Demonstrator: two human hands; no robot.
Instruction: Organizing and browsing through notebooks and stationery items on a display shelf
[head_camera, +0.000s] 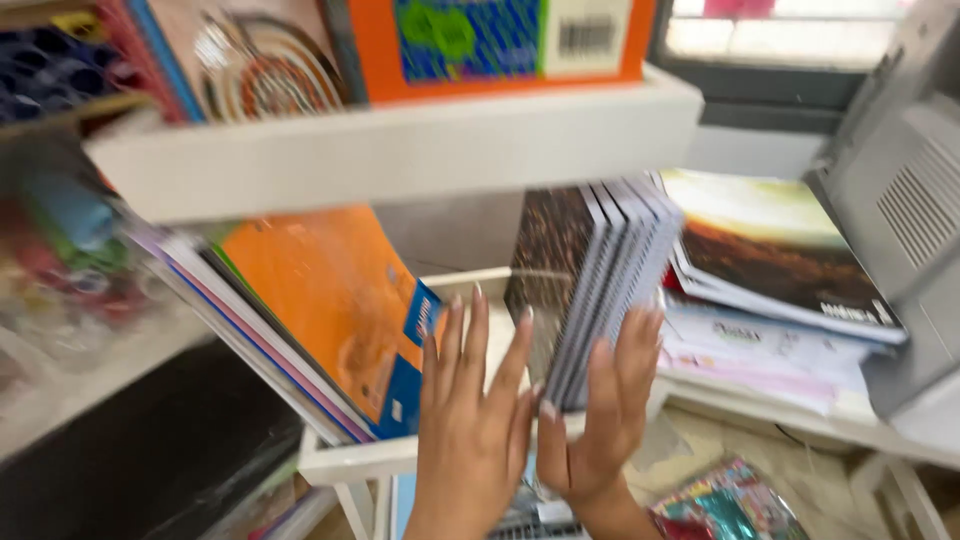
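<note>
My left hand (470, 420) is raised with its fingers spread and holds nothing. It hovers before the gap between a leaning pile of orange-covered notebooks (330, 300) and an upright stack of spiral notebooks (600, 280). My right hand (605, 405) clasps the lower end of that spiral stack, fingers flat over the spines and thumb at its left side. Both sets of notebooks stand on a white shelf (355, 458). The picture is blurred by motion.
A white upper shelf (400, 150) holds an orange book and other covers. Flat books and papers (770, 260) lie at the right beside a grey machine (900, 200). Colourful packets (735, 505) sit below, and blurred colourful supplies (70, 250) fill the left.
</note>
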